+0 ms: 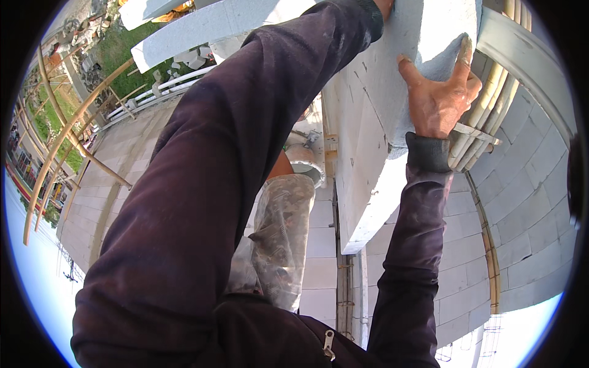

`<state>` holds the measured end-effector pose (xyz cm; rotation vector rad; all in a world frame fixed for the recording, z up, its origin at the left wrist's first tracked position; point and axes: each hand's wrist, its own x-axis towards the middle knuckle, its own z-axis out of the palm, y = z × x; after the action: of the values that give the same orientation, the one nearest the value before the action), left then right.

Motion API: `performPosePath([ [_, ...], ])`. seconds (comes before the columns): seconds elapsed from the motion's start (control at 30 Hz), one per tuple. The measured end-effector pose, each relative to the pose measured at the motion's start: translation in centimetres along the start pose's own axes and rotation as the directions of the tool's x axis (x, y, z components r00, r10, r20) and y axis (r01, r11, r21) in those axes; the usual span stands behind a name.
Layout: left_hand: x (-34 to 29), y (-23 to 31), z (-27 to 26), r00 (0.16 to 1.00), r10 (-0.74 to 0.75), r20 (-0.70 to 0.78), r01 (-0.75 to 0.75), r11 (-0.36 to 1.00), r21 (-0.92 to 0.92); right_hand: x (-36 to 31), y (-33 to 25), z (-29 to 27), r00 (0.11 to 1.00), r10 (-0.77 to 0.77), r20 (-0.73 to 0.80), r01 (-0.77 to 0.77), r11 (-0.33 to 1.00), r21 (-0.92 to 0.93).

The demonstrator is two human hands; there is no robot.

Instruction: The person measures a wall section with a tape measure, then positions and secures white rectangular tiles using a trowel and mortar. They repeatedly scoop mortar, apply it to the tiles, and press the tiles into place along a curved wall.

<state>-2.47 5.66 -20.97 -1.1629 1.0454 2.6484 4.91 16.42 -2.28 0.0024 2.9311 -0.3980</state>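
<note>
Dark purplish-black fabric sleeve (202,153) of left arm nearest, running from lower left to top centre of frame. Left hand (384,7) mostly cut off by upper edge, only a sliver at the cuff; can't tell its grip. Right hand (438,101), upper right, grasps near end of a pale grey rectangular building block (445,24), thumb on left edge, fingers along right edge. Block sits top right of centre, apparently on a white block wall (362,153) dropping toward frame centre. Key relation: block extends upward in frame from right hand, long axis seemingly roughly vertical there, far end out of frame; right hand in contact, so nearer; left beside upper-left side, contact unclear. Yellowish poles (491,104) just right of right hand. No label or brand seen on block; no legible writing, distant background at far left too small.
</note>
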Motion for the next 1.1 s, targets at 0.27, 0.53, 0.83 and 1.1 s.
performPosePath([
  [0.27, 0.8, 0.0, 0.5, 0.996, 0.011, -0.083, -0.010, 1.000, 0.020, 0.5, -0.3, -0.2, 0.999, 0.032, -0.021, -0.031, 0.999, 0.013],
  [0.53, 2.1, 1.1, 0.3, 0.997, 0.001, -0.082, -0.001, 1.000, -0.002, 0.4, -0.9, -0.2, 0.998, 0.055, 0.005, -0.055, 0.998, -0.013],
  [0.83, 3.8, 0.8, -1.2, 0.997, -0.039, 0.066, 0.032, 0.994, 0.105, 0.4, -1.6, -0.9, 0.995, 0.093, 0.034, -0.093, 0.996, -0.009],
  [1.1, -8.1, 6.7, 2.6, 0.981, -0.068, 0.182, 0.038, 0.985, 0.166, 0.7, 0.0, -0.6, 0.995, 0.054, 0.087, -0.045, 0.995, -0.094],
])
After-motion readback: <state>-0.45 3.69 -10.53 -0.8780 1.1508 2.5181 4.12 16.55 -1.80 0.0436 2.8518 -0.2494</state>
